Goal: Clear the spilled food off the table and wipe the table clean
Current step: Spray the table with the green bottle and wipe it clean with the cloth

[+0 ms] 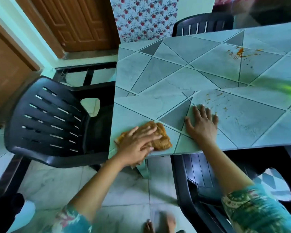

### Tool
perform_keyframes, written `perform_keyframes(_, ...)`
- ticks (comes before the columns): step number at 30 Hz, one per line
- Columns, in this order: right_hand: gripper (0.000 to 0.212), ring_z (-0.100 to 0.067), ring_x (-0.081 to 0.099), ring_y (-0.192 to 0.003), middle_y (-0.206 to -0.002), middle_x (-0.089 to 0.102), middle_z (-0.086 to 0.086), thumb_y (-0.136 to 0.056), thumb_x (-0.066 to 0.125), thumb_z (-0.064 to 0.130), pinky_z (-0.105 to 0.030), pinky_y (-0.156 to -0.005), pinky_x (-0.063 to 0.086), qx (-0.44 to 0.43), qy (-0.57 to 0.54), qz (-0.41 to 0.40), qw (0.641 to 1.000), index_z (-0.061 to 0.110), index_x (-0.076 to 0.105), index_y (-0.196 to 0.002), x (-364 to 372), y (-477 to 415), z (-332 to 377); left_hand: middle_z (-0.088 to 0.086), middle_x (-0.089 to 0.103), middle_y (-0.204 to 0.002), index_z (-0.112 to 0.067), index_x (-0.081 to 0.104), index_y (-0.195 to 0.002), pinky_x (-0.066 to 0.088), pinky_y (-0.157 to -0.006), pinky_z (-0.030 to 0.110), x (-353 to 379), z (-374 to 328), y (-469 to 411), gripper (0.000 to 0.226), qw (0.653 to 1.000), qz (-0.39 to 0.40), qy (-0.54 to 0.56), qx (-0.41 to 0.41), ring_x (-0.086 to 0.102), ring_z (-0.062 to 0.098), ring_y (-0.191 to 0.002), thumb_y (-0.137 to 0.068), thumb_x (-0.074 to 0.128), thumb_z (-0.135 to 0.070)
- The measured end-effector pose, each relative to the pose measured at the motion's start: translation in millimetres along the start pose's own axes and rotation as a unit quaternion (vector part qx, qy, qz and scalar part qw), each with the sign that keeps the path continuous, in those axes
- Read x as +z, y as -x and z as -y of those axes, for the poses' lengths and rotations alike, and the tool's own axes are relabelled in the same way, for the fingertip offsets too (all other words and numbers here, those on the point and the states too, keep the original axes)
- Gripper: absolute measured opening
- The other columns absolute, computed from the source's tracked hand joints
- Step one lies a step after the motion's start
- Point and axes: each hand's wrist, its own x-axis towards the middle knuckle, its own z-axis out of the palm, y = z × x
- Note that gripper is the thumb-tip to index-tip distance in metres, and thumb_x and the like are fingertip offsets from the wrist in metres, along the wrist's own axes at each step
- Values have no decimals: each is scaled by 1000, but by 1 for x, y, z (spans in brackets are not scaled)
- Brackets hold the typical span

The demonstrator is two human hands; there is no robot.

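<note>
Patterned table [175, 78]; orange cloth [160, 137]; stains [240, 52]

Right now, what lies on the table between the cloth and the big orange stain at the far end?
In the head view, the right hand rests flat beside the cloth; past it, small orange smears, then bare table up to the stain.

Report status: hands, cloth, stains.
Left hand flat on orange cloth at table corner. Right hand flat, empty. Orange stains remain. Nothing blocking.

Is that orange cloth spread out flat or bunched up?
Bunched up: the cloth sits in a crumpled, lumpy heap under the left hand near the table edge.
</note>
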Motion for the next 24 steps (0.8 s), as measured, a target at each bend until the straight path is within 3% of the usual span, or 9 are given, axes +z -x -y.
perform_keyframes(3, 64, -26, 13, -143, -155, 21, -6, -92, 29, 55, -46, -115, 6, -4, -9, 5, 1000, 20, 29, -145, -1, -1, 0, -17, 28, -149, -51, 30, -137, 3, -116, 27, -11, 18, 61, 52, 1000, -9, 16, 10, 18, -2, -140, -88, 42, -43)
perform_keyframes(5, 62, -26, 12, -143, -156, 19, -7, -94, 33, 52, -46, -116, 5, -1, -10, 10, 1000, 20, 28, -146, -2, 0, 1, -17, 30, -147, -48, 38, -135, 9, -117, 36, -23, 47, 80, 50, 994, -57, 41, -82, 20, -4, -139, -86, 41, -44)
perform_keyframes(7, 65, -26, 10, -144, -156, 18, -7, -92, 27, 54, -46, -116, 3, 0, -15, 13, 1000, 20, 27, -147, -2, 1, 3, -14, 30, -146, -38, 46, -132, 15, -116, 47, -31, 67, 67, 47, 977, -100, 49, -180, 27, 6, -139, -85, 42, -42)
perform_keyframes(10, 72, -25, 6, -145, -157, 14, -7, -87, 18, 57, -45, -116, -1, -7, -26, 23, 999, 20, 23, -148, -5, 0, 0, -3, 34, -149, -27, 50, -133, 16, -116, 45, -22, 54, 14, 44, 962, -126, 37, -240, 30, 16, -140, -89, 47, -30)
perform_keyframes(14, 64, -22, 1, -146, -158, 7, -5, -95, 29, 52, -43, -117, -4, -16, -41, 52, 998, 21, 18, -150, -7, 1, -2, -3, 34, -150, -31, 48, -134, 9, -116, 37, 9, -11, -22, 49, 970, -113, -9, -213, 29, 12, -140, -87, 38, -39)
perform_keyframes(19, 61, -17, -2, -146, -159, 1, 0, -96, 25, 52, -39, -117, -3, -78, -19, 93, 992, 28, 11, -150, -14, -2, -23, -11, 27, -149, -36, 42, -137, 13, -115, 47, 25, -48, 16, 54, 983, -88, -57, -150, 28, 13, -139, -87, 30, -55)
perform_keyframes(21, 59, -16, -1, -146, -159, 1, 4, -96, 23, 53, -39, -117, -3, -99, -1, 95, 990, 32, 9, -150, -19, -4, -42, -8, 28, -151, -38, 40, -137, 14, -113, 51, 16, -28, 32, 56, 967, -101, -98, -213, 30, 19, -139, -88, 27, -63)
perform_keyframes(24, 57, -16, 2, -145, -159, 4, 6, -96, 22, 54, -41, -117, -2, -102, 19, 93, 990, 36, 11, -149, -27, -8, -64, -2, 20, -156, -40, 34, -141, 16, -114, 49, -4, 4, 14, 54, 920, -97, -106, -366, 24, 23, -142, -90, 35, -56)
